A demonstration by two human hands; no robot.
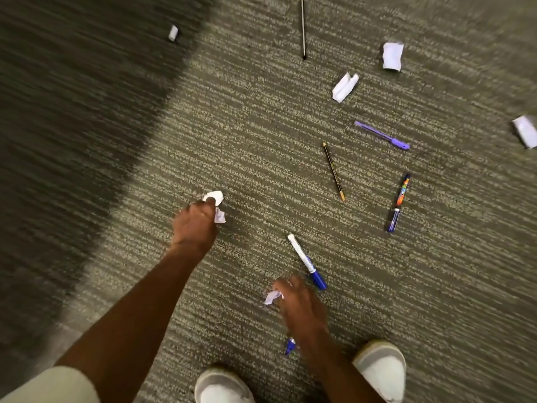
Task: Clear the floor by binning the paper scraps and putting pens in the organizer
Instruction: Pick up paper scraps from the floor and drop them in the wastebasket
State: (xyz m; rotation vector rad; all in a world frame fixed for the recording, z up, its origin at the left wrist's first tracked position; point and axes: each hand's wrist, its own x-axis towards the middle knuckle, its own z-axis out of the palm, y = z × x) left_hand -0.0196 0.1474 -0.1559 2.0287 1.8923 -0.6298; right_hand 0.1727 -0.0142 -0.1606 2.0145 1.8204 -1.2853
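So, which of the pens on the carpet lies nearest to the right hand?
The white marker with the blue cap. Its cap end lies just beside the right hand, while the purple pen, the pencil and the multicoloured pen lie farther away.

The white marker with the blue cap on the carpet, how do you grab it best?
Probably pinch the white marker across its white barrel, near the middle, coming straight down from above. It lies flat on the carpet with bare floor along both long sides, so fingers fit either side. The right hand is nearest but seems to hold a paper scrap.
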